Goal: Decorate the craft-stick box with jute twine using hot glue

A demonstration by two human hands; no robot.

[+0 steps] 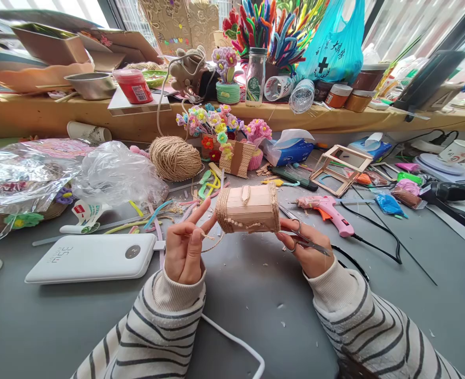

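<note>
A small box of popsicle sticks [248, 208], wrapped at both ends with jute twine, is held up between my hands above the grey table [236, 295]. My left hand [185, 247] pinches a loose end of twine [211, 241] with thumb and forefinger, while other fingers stretch out against the box's left end. My right hand [307, 247] supports the box's right end and holds small scissors [305, 241], fingers through the handles.
A white power bank [92, 256] with its cable lies at left. A ball of jute twine [175, 158], a pink glue gun [329, 210], a stick frame [341, 168], a tissue pack [291, 150], plastic bags and pipe-cleaner flowers [220, 123] crowd the back.
</note>
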